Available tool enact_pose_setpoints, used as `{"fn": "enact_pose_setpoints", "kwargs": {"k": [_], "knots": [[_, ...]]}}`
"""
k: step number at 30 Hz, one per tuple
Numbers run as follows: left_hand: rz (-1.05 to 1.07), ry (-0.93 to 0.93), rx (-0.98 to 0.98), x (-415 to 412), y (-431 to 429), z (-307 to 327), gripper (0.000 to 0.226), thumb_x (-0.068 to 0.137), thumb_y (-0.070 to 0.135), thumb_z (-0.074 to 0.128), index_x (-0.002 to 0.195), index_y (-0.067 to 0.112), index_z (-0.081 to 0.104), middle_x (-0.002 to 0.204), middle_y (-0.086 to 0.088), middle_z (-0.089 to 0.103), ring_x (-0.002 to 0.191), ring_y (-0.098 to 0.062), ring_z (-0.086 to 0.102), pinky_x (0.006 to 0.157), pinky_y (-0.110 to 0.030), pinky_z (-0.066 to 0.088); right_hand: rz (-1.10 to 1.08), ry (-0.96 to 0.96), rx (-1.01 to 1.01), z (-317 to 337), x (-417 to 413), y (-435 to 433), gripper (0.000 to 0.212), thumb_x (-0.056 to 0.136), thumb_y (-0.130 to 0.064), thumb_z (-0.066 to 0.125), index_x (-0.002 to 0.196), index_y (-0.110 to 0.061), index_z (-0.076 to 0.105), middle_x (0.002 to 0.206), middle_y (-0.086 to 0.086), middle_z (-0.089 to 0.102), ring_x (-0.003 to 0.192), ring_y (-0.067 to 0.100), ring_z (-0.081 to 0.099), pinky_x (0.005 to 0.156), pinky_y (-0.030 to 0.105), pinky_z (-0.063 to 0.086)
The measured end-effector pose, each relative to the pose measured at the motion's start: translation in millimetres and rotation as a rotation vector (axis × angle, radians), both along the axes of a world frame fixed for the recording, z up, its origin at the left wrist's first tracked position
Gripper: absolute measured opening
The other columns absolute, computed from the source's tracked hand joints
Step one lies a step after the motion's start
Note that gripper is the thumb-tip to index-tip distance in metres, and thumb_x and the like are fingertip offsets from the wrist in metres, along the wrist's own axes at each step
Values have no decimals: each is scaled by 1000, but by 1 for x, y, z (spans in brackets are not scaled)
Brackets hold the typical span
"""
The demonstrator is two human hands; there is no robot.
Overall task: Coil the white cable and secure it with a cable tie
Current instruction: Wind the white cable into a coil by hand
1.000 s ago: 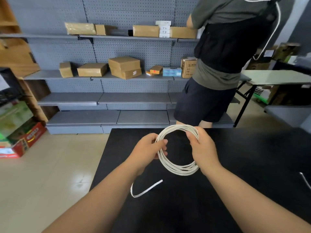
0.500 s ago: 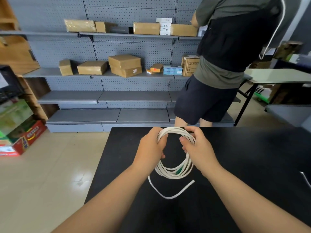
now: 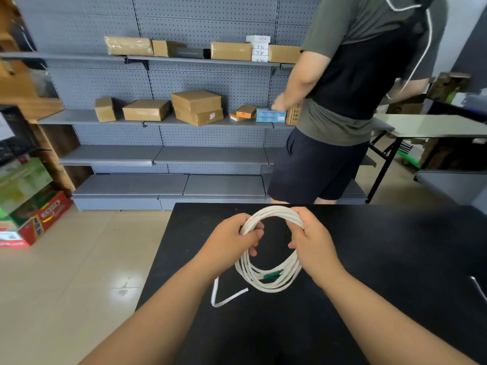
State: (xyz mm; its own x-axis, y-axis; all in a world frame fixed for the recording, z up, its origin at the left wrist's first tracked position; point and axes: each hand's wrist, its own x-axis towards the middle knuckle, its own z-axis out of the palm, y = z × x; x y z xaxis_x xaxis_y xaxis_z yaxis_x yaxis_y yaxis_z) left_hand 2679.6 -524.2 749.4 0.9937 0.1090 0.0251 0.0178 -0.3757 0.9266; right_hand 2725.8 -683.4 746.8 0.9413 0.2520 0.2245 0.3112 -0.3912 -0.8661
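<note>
1. Nearest the camera, the short loose end of the thin white cable is seen lying on the black table, folded back on itself below the left forearm. Half a second ago it was swung out under the coil. It is now back on the left, much as a second ago.
2. Just beyond it, the round coil of white cable is held tilted, its lower arc close over the table. A small green piece, absent a second ago, is now shown among the lower strands, so the coil is judged to have been turned through the hands.
3. The coil's upper arc is gripped on both sides: the fingers of the left hand and of the right hand are curled round the bundled strands.
4. Coiling is judged nearly done; no tie is yet seen around the bundle.
5. At the table's right edge a thin pale strip is seen; whether it is the tie cannot be told.
6. Farther off, a standing person's hand has been lowered to the grey shelving.
</note>
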Motion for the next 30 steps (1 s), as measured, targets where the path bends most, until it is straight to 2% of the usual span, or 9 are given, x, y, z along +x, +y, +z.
{"fn": "enact_pose_setpoints", "kwargs": {"k": [4, 6, 9, 14, 17, 19, 22, 26, 30], "knots": [[62, 34, -262, -4, -6, -4, 11, 91, 20, 56, 82, 16, 59, 65, 3, 56, 56, -11, 57, 57, -24, 45, -151, 115, 277, -2, 1, 5, 22, 96, -16, 42, 89, -30, 58, 70, -4, 50, 63, 11, 46, 58, 23, 44], [121, -4, -181, -3, -11, -4, 15, 94, 25, 52, 80, 19, 55, 66, 4, 54, 54, -9, 56, 52, -18, 43, -182, 180, 350, -4, -2, 9, 23, 96, -17, 42, 88, -30, 58, 65, -2, 47, 60, 11, 45, 62, 27, 47], [189, -97, 90, -3, -15, -3, 17, 96, 30, 45, 80, 26, 50, 66, 7, 53, 51, -8, 56, 50, -18, 43, -187, 257, 390, -4, -4, 9, 16, 96, -19, 44, 92, -23, 60, 62, 1, 46, 58, 12, 48, 69, 34, 55], [181, -161, 326, -4, -13, 7, 16, 97, 30, 44, 90, 17, 50, 73, 3, 51, 59, -16, 54, 47, -14, 40, -40, 231, 179, 6, 1, -1, 15, 92, -19, 52, 87, -32, 53, 84, -4, 60, 76, 18, 65, 74, 33, 52], [100, -184, 532, -3, -12, 15, 21, 96, 30, 44, 97, 11, 53, 84, -6, 58, 68, -23, 55, 66, -33, 46, 9, 38, -13, 9, 1, -6, 18, 89, -19, 57, 101, -31, 52, 92, -11, 61, 87, 15, 60, 77, 19, 47], [25, -162, 607, -2, -11, 22, 23, 97, 31, 44, 97, 10, 52, 86, -7, 58, 65, -20, 51, 68, -35, 45, 34, -97, -141, 9, 0, -9, 26, 89, -21, 57, 114, -25, 52, 101, -12, 58, 93, 8, 53, 73, 10, 37], [-102, -146, 668, -2, -7, 29, 20, 96, 33, 45, 88, 15, 50, 80, 0, 54, 56, -7, 44, 67, -32, 45, 112, -197, -260, 9, 0, -10, 27, 91, -26, 54, 118, -23, 52, 106, -14, 54, 96, 6, 51, 77, 15, 34], [-174, -85, 525, 1, 1, 28, 9, 91, 31, 54, 90, 22, 57, 71, 9, 56, 53, -5, 53, 58, -19, 43, 166, -211, -295, 8, 1, -9, 16, 93, -25, 51, 107, -21, 56, 97, -11, 57, 87, 7, 51, 70, 8, 38], [-161, -3, 215, -1, 4, 19, 6, 87, 23, 60, 81, 22, 60, 63, 8, 59, 51, -8, 56, 62, -30, 47, 134, -170, -236, 10, 0, -9, 10, 93, -24, 51, 101, -21, 57, 86, -12, 58, 77, 1, 52, 65, 4, 36]]}}
